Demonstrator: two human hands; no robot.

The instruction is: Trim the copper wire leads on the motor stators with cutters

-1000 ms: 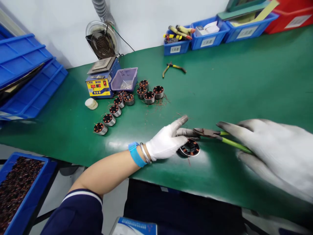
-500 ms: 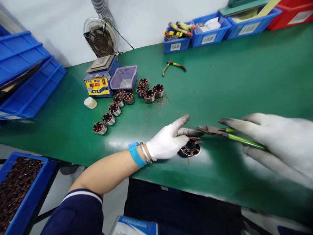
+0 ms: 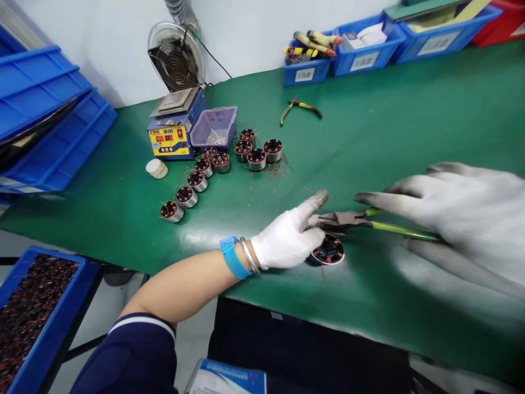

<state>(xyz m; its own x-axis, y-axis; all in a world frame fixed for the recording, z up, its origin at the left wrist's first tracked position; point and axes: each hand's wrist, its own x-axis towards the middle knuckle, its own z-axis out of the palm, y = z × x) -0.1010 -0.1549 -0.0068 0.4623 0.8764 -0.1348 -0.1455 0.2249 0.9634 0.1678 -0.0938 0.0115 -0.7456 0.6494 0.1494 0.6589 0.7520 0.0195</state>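
工具盒 Twice, One CM Code

The yellow panel (image 3: 170, 143) of the blue machine (image 3: 197, 116) reads CM 55 with an unclear last digit, beside a brand mark too small to spell out; the red digits on its display (image 3: 164, 138) are blurred. The left blue bin (image 3: 321, 73) and the middle blue bin (image 3: 385, 56) each bear a white label reading 工具盒. Print on the right blue bin (image 3: 468, 40), the red bin (image 3: 498, 24) and the blue-and-white item (image 3: 235, 377) at the bottom is illegible.

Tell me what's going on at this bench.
Someone is handling a copper-wound ring. The gloved left hand is on it, and the gloved right hand holds green-handled pliers, their jaws beside the left hand at the ring's far side. Ten more rings stand farther back, with wire scraps beside some.
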